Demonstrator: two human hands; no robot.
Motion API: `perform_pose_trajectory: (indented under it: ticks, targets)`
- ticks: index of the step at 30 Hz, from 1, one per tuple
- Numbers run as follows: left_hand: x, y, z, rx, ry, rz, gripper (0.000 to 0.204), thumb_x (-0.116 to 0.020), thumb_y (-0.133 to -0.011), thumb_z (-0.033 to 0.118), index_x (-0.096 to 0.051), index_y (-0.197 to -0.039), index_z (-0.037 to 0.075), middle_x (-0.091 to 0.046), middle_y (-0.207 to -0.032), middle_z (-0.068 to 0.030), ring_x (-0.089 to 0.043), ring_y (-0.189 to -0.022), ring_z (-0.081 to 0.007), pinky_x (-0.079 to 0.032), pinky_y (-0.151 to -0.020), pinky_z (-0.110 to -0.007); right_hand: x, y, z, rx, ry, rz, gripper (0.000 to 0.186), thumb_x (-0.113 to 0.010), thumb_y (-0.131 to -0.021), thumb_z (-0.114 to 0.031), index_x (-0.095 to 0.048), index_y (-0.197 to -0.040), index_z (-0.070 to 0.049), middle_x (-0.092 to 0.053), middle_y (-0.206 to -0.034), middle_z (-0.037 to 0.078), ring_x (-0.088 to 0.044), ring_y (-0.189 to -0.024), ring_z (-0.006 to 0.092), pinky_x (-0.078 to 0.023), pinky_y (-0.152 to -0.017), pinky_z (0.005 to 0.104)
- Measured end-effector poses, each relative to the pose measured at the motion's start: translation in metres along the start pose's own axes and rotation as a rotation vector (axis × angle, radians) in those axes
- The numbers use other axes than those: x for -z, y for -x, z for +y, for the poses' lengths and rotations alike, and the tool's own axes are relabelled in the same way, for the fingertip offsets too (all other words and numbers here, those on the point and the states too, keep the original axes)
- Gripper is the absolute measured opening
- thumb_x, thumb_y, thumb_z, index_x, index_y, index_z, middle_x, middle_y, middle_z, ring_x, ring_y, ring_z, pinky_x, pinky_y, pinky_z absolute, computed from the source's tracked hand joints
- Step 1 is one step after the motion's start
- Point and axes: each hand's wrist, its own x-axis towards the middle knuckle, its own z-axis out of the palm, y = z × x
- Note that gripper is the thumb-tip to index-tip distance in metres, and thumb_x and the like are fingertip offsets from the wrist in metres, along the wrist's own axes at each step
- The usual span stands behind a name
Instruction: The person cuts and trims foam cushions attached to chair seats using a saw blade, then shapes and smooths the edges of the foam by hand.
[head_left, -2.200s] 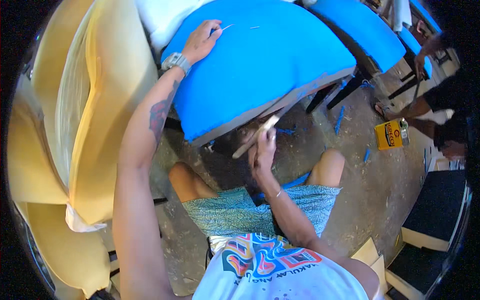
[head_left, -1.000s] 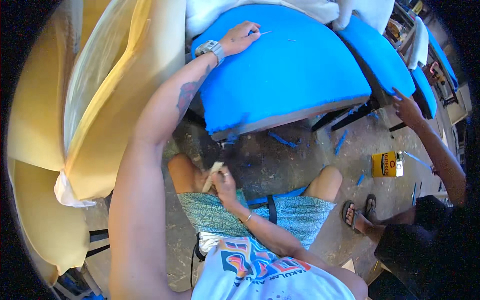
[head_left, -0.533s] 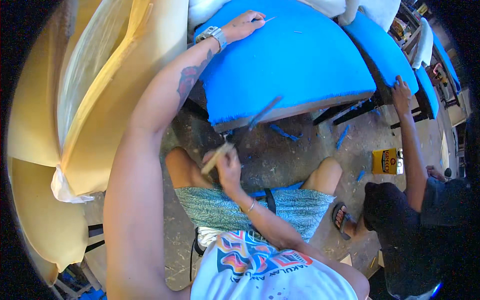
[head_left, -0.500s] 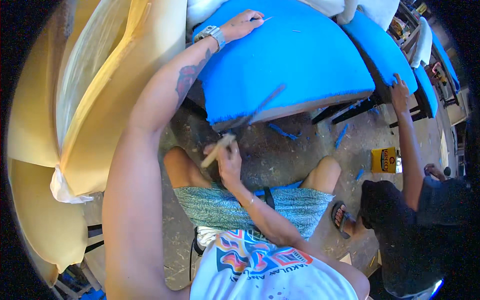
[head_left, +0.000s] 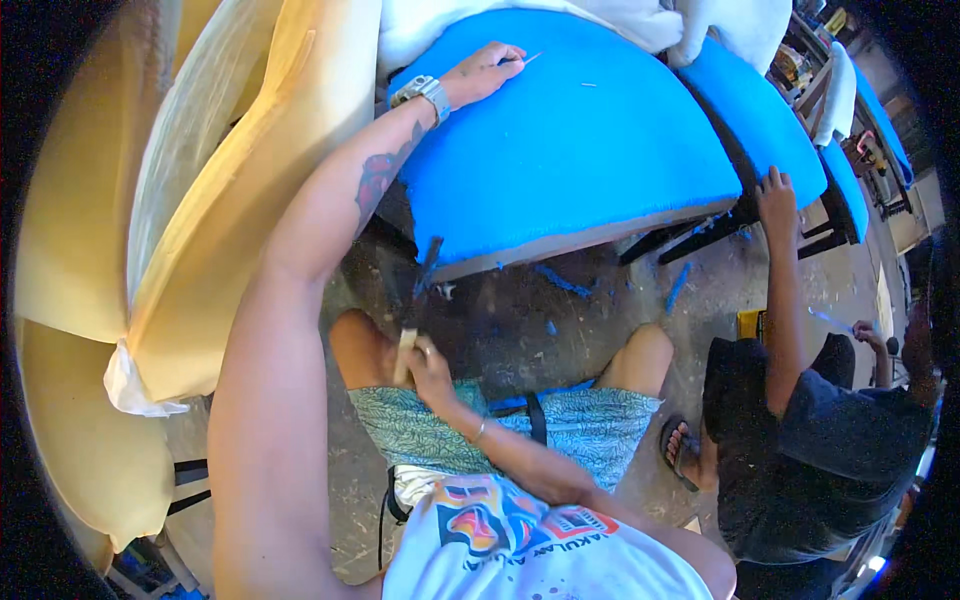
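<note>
Head view showed the left hand (head_left: 480, 75) resting flat on the far part of the blue cushion (head_left: 590, 150), fingers spread and loose, with a thin sliver just at the fingertips; whether it pinched that sliver could not be told. A watch (head_left: 422, 92) sat on that wrist. The right hand (head_left: 428, 362) was clenched around the pale handle of a brush (head_left: 415, 310), low in front of the cushion's near edge, above the left knee (head_left: 355, 340). The dark end of the brush pointed up and touched or nearly touched the underside of the cushion's front rim.

Compared with half a second earlier, the right hand had dropped slightly and drawn closer to the body, and the brush had swung from a slanted line to nearly upright. The left hand had stayed in place on the cushion.

Yellow foam slabs (head_left: 230, 220) leaned at the left, touching the cushion's left side. Blue scraps (head_left: 565, 282) lay on the floor (head_left: 600, 320) under the front rim. At the right, another person (head_left: 800, 430) crouched, one hand (head_left: 775, 195) now gripping the cushion's right corner; earlier that arm had reached higher toward the next blue cushion (head_left: 760, 120).
</note>
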Motion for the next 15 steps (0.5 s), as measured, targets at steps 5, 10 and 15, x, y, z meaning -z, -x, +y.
perform_pose_trajectory:
  ticks: [5, 10, 15]
  targets:
    - [-0.003, 0.010, -0.003, -0.014, -0.004, 0.043, 0.042, -0.049, -0.094, 0.032, -0.056, -0.124, 0.004, -0.057, -0.119, -0.0095, -0.056, -0.100, -0.0201, -0.044, -0.090, -0.030, -0.001, 0.012, 0.025, -0.149, 0.159, -0.048, 0.022, -0.050, -0.091, -0.013, -0.054, -0.110, -0.003, -0.065, -0.095, 0.010, -0.059, -0.079, 0.0142, -0.048, -0.074, 0.0271]
    - [0.005, 0.006, 0.006, -0.073, 0.061, 0.158, 0.039, -0.049, -0.093, 0.034, -0.059, -0.117, 0.004, -0.061, -0.110, -0.0102, -0.057, -0.091, -0.0206, -0.046, -0.085, -0.032, 0.021, 0.019, 0.015, -0.251, 0.048, -0.049, 0.014, -0.048, -0.092, -0.010, -0.055, -0.103, -0.004, -0.067, -0.099, 0.012, -0.064, -0.085, 0.0173, -0.050, -0.075, 0.0272]
    - [-0.003, 0.060, 0.051, -0.102, 0.053, 0.363, 0.030, -0.050, -0.095, 0.026, -0.055, -0.110, 0.000, -0.060, -0.104, -0.0127, -0.057, -0.090, -0.0241, -0.045, -0.084, -0.034, 0.091, 0.031, -0.039, 0.261, 0.165, 0.223, 0.006, -0.045, -0.095, -0.009, -0.048, -0.100, -0.007, -0.065, -0.094, 0.014, -0.061, -0.071, 0.0194, -0.050, -0.067, 0.0291]
